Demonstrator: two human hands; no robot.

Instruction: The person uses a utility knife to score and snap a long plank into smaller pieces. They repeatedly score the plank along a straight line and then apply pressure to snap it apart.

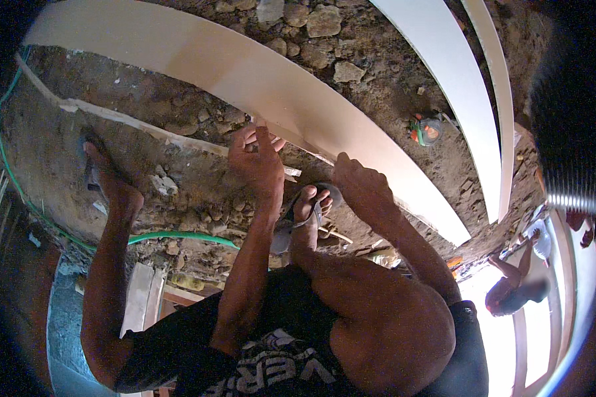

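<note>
Board (pixel 271 83), long, thin and pale, lies across the dirt (pixel 59 145) ahead of me. My left hand (pixel 253 162) is at its near edge, fingers loosely bent; I cannot tell if they pinch it. My right hand (pixel 365 192) curls narrow beside the same edge, its contents hidden. I judge the board light for its length, a little whippy, easy to chip at its corners; both long edges, held well apart, should suit best. Its face looks smooth and matte against rough stones (pixel 324 22) and crumbly soil.
</note>
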